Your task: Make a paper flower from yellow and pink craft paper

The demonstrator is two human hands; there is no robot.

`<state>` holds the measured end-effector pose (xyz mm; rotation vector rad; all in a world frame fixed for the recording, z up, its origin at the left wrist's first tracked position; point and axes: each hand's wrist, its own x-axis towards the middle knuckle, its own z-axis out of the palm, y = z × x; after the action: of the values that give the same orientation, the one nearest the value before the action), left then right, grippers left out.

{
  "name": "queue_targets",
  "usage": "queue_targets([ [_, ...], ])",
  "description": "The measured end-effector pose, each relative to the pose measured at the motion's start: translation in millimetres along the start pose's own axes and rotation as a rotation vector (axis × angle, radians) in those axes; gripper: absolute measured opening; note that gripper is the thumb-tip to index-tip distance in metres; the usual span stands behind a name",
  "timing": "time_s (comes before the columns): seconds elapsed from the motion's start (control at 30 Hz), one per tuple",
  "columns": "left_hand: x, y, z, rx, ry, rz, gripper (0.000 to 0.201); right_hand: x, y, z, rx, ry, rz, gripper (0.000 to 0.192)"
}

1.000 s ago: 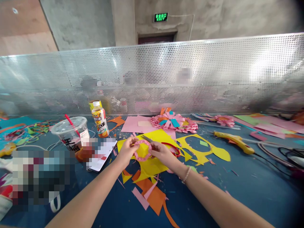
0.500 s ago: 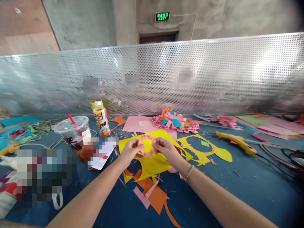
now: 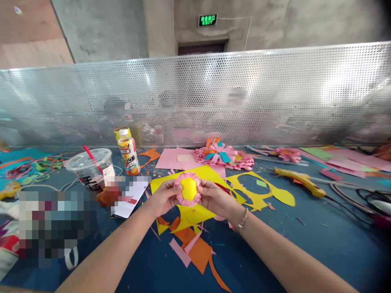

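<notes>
A small paper flower (image 3: pixel 188 189), with a ruffled pink rim round a yellow centre, is held up between my two hands. My left hand (image 3: pixel 166 196) pinches its left edge, the thumb lying on the front. On the opposite edge, my right hand (image 3: pixel 214 197) grips it with thumb and fingers and wears a bracelet at the wrist. Beneath the hands lies a yellow sheet (image 3: pixel 195 217) with cut edges. Orange paper (image 3: pixel 195 254) and pink strips (image 3: pixel 180 252) are scattered nearer to me.
Pink paper flowers (image 3: pixel 214 156) lie by the perforated metal screen (image 3: pixel 195 101). A yellow glue gun (image 3: pixel 301 182) with a cord is at the right. At the left stand a lidded plastic cup (image 3: pixel 91 171) with a red straw and a bottle (image 3: pixel 128 154). Cut yellow paper (image 3: pixel 259 199) lies right of centre.
The flower has tilted to face me more squarely, showing more of its ruffled rim, and its yellow centre looks more domed. Both hands still hold it; the view has shifted slightly.
</notes>
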<state>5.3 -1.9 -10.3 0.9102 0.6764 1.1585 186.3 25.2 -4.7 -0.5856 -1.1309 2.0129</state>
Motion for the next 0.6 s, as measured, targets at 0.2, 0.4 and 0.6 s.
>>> queue_targets([
  [0.2, -2, -3, -3.1, -0.039, -0.064, -0.028, 0.023, -3, 0, -2, 0.000, -0.075, 0.045, 0.026],
  [0.4, 1, -1, -3.0, -0.055, 0.028, -0.020, 0.024, 0, 1, -5, -0.019, -0.029, 0.038, 0.027],
  [0.6, 7, -4, -1.6, 0.214, 0.133, 0.072, 0.027, 9, 4, -10, -0.054, 0.152, -0.001, 0.024],
])
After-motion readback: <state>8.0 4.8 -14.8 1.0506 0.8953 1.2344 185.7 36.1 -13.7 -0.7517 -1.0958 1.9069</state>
